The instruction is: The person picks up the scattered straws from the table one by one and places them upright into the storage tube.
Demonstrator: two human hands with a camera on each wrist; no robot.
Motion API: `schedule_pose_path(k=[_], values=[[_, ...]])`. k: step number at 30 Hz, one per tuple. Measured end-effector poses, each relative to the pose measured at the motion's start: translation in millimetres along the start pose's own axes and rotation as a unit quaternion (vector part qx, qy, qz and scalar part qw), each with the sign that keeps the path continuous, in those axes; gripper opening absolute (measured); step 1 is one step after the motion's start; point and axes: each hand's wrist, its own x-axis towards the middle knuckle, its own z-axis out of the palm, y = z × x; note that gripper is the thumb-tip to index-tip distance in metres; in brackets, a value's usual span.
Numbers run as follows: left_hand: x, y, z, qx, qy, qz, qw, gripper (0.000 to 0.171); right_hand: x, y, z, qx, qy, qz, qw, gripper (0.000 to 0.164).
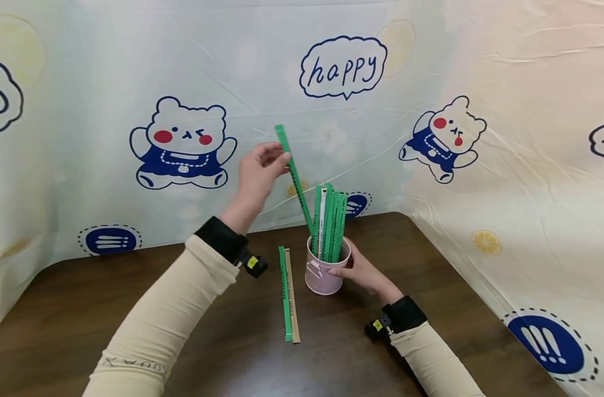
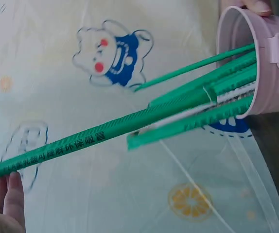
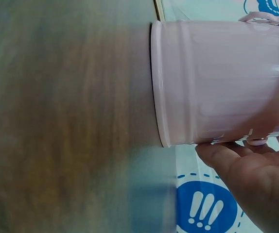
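Observation:
My left hand (image 1: 259,176) pinches a green wrapped straw (image 1: 296,179) near its upper end. The straw slants down to the right, its lower end at the rim of a pink bucket (image 1: 324,281). In the left wrist view, dark printing runs along this straw (image 2: 100,132). Several more green wrapped straws (image 1: 336,226) and a white one (image 1: 322,220) stand in the bucket. My right hand (image 1: 363,270) grips the bucket from its right side, thumb across the front. In the right wrist view, fingers curve under the bucket wall (image 3: 227,82).
On the brown table (image 1: 222,342), left of the bucket, a green wrapped straw (image 1: 285,298) and a brown wrapped one (image 1: 292,303) lie side by side. A printed cloth (image 1: 262,66) with cartoon bears hangs behind the table and along its right side.

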Motion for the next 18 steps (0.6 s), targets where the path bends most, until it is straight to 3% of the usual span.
schedule_pose_path(k=[4, 9, 14, 18], values=[[-4.7, -10.6, 29.3, 0.034, -0.048, 0.032, 0.9978, 0.032, -0.3, -2.8, -0.3, 0.000, 0.006, -0.012, 1.000, 0.096], [-10.0, -38.0, 61.6, 0.045, -0.082, 0.015, 0.9955, 0.031, 0.1, -4.2, -1.5, 0.000, 0.004, -0.018, 1.000, 0.095], [-15.4, -65.9, 81.4, 0.077, -0.094, -0.007, 0.9926, 0.031, -0.2, -2.6, -0.8, 0.006, 0.000, -0.005, 1.000, 0.094], [-16.7, -81.8, 89.8, 0.118, -0.106, 0.003, 0.9874, 0.032, -0.6, -1.1, 0.4, 0.003, -0.004, -0.009, 1.000, 0.093]])
